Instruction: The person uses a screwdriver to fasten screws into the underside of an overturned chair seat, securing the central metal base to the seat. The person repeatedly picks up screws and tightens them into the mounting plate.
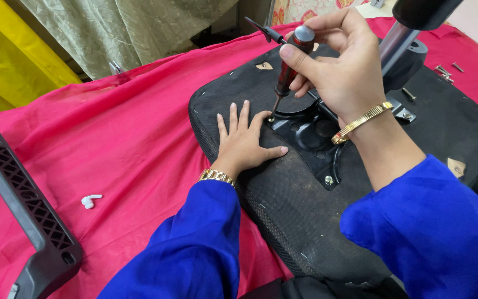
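Seat base [283, 188]: upside-down on red cloth [117, 149], mech. plate [311, 135] exposed.
L hand [244, 145]: fingers spread flat on base, steadying it.
R hand [341, 69]: fingers wrapped round screwdriver [287, 75], held upright, tip in plate's corner screw.

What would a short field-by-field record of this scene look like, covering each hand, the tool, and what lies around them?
Left hand: flat, fingers spread, pressing on the black fabric chair seat underside
Right hand: gripping the dark red-handled screwdriver, held nearly upright
Screwdriver tip: on a screw at the corner of the black metal mounting plate
Surface: bright pink cloth under the seat
Nearby: white earbud on the cloth; black plastic armrest at left; loose silver screws at upper right
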